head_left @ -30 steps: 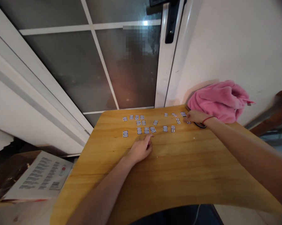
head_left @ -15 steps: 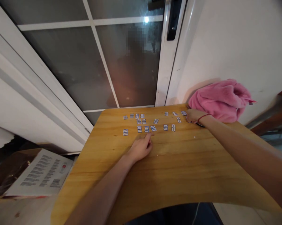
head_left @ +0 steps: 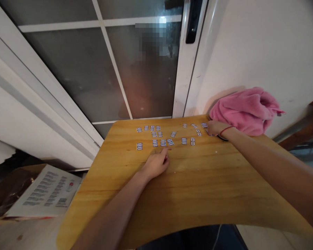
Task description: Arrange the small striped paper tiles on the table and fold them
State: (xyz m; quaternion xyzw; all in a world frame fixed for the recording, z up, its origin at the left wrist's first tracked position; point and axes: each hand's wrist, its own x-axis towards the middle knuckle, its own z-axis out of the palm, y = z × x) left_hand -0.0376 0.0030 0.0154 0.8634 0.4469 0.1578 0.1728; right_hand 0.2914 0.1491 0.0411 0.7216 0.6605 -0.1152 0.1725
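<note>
Small white pieces with blue stripes, like little cards, lie in loose rows near the table's far edge; one striped card (head_left: pixel 139 146) sits at the left end, another striped card (head_left: pixel 192 141) further right. My left hand (head_left: pixel 156 163) rests on the wood just below the middle cards, index finger stretched out, other fingers loosely bent, nothing visible in it. At the far right of the rows, my right hand (head_left: pixel 215 128), with a red cord at its wrist, has its fingers bent down onto a small striped card (head_left: pixel 208 132), mostly hidden by them.
A pink cloth (head_left: pixel 246 109) is heaped at the back right, beside my right wrist. A dark curved rim (head_left: pixel 223 139) shows under that wrist. Behind the wooden table (head_left: pixel 193 194) stands a framed glass door (head_left: pixel 81 76). A cardboard box (head_left: pixel 47 194) is on the floor at left.
Both hands stay in nearly the same place. The cards show no clear movement; the view has shifted very slightly.
</note>
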